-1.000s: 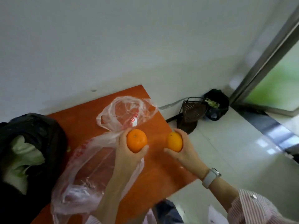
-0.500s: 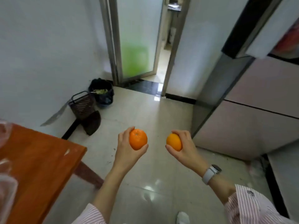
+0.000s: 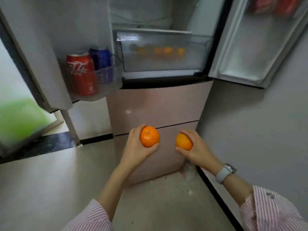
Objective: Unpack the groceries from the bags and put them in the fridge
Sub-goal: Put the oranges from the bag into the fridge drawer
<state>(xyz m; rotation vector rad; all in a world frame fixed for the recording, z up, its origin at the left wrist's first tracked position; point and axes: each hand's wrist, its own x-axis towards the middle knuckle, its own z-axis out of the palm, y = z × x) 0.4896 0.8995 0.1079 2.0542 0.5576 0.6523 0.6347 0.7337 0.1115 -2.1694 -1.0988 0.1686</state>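
At the centre of the frame the left hand [image 3: 138, 148] holds a round bright orange fruit with a small stem dimple [image 3: 149, 136], its fingers curled round the fruit's left side and the thumb under its lower right edge. Just to the right, apart from it, the right hand [image 3: 195, 147] grips a second, slightly smaller orange fruit [image 3: 183, 142], fingers wrapped over the top and thumb beneath. A pale grey wristwatch [image 3: 225, 172] sits on the right wrist, and both arms end in pink-and-white striped sleeves [image 3: 273, 212] at the lower edge.

Both fruits are in front of the glossy pink lower drawers [image 3: 156, 107] of an open fridge. Above, in the upper middle of the frame, a clear plastic crisper drawer [image 3: 160, 52] shows several orange fruits [image 3: 167, 51] blurred behind its frosted front. On the left door, upper left of the frame, a transparent door bin [image 3: 106, 80] carries a red drink can with white script [image 3: 82, 74], too blurred to read, and a dark blue can [image 3: 100, 59] just behind it. The right door [image 3: 246, 47] stands open at upper right, with red packets [image 3: 273, 4] in its top shelf, their writing not legible. A beige tiled floor [image 3: 50, 189] fills the lower left.
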